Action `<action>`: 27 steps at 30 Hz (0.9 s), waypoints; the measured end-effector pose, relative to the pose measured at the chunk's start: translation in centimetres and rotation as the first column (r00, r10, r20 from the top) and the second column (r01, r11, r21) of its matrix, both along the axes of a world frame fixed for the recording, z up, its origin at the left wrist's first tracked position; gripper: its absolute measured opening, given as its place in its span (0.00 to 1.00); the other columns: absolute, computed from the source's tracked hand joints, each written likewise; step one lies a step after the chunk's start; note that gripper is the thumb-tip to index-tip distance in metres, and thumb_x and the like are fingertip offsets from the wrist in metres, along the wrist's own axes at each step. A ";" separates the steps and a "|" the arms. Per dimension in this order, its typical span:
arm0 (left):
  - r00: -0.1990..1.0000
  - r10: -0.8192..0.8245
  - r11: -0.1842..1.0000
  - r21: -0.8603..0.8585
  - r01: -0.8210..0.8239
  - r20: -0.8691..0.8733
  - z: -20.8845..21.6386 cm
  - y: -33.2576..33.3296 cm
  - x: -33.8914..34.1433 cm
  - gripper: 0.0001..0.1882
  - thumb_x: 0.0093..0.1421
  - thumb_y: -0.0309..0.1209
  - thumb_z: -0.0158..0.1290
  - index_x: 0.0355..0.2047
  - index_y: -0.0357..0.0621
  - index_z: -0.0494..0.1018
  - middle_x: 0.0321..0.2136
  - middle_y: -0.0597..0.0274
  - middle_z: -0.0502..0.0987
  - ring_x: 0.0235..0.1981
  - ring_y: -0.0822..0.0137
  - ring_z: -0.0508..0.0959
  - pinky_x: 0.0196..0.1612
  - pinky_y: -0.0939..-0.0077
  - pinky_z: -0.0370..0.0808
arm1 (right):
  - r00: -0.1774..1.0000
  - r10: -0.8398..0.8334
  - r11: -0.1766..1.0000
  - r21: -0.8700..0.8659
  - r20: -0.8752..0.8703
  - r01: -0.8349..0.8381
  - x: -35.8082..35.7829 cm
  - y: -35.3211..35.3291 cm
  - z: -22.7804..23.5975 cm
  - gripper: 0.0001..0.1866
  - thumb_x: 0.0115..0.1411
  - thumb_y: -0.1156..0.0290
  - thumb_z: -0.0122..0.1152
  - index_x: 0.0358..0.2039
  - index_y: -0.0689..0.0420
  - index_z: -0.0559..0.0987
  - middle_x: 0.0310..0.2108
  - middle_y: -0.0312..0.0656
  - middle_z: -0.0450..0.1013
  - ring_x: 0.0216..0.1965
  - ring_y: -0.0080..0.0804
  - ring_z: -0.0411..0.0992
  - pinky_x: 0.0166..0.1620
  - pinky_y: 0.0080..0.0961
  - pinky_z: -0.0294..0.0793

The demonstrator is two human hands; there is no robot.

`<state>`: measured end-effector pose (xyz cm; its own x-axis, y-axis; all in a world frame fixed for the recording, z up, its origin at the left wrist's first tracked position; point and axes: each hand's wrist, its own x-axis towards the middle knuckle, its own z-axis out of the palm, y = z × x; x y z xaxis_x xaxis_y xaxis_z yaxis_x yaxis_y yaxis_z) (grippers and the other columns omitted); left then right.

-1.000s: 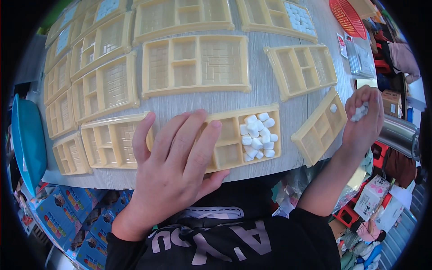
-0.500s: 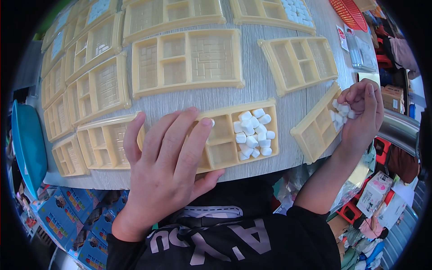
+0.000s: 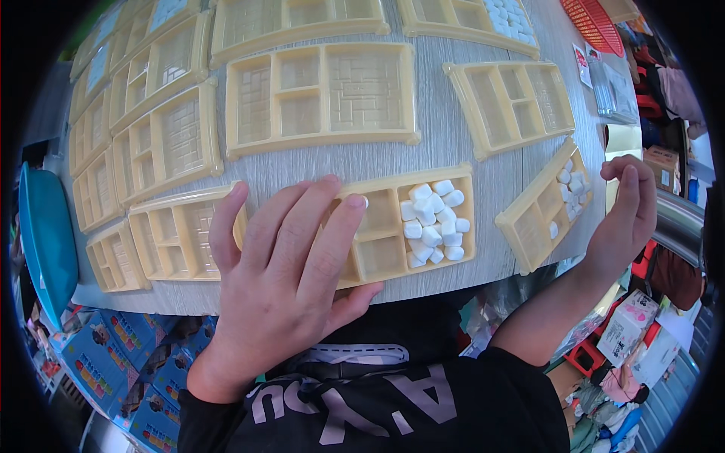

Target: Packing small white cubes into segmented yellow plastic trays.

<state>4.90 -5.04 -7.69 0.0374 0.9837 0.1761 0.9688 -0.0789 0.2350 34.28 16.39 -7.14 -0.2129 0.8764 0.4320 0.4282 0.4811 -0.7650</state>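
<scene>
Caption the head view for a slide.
Left hand flat on a tray holding white cubes; right hand open beside another tray.

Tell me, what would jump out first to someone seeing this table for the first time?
Most striking is the left hand, spread flat over a cream compartment tray at the near table edge, beside a heap of white cubes in that tray's right compartment. The right hand hovers open at the right, next to a tilted tray with a few more white cubes. Many other cream trays cover the grey table behind.
</scene>
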 end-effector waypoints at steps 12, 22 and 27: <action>0.993 0.056 0.998 0.021 -0.054 -0.100 0.3 -0.2 0.4 0.35 0.63 0.57 0.55 0.62 0.48 0.68 0.60 0.56 0.74 0.65 0.52 0.69 0.73 0.42 0.48 | 0.753 0.453 0.859 -0.007 0.477 -0.512 -6.6 -8.0 0.7 0.11 0.50 0.67 0.73 0.33 0.56 0.81 0.32 0.41 0.73 0.35 0.44 0.70 0.41 0.38 0.70; 0.998 -0.049 0.986 0.158 0.056 -0.050 0.1 -0.2 2.8 0.17 0.60 0.48 0.60 0.46 0.58 0.80 0.55 0.62 0.76 0.58 0.58 0.72 0.69 0.46 0.56 | 0.739 0.480 0.860 -0.089 0.473 -0.502 -6.9 -8.5 1.1 0.11 0.47 0.71 0.75 0.31 0.54 0.81 0.34 0.36 0.73 0.34 0.38 0.73 0.39 0.35 0.70; 0.999 -0.032 0.984 0.176 0.034 -0.010 -0.8 -0.1 2.9 0.15 0.49 0.35 0.66 0.39 0.64 0.82 0.50 0.68 0.77 0.54 0.62 0.73 0.68 0.51 0.59 | 0.739 0.479 0.866 -0.116 0.474 -0.487 -6.6 -8.4 1.3 0.11 0.45 0.73 0.74 0.31 0.56 0.82 0.35 0.36 0.74 0.35 0.40 0.74 0.40 0.35 0.71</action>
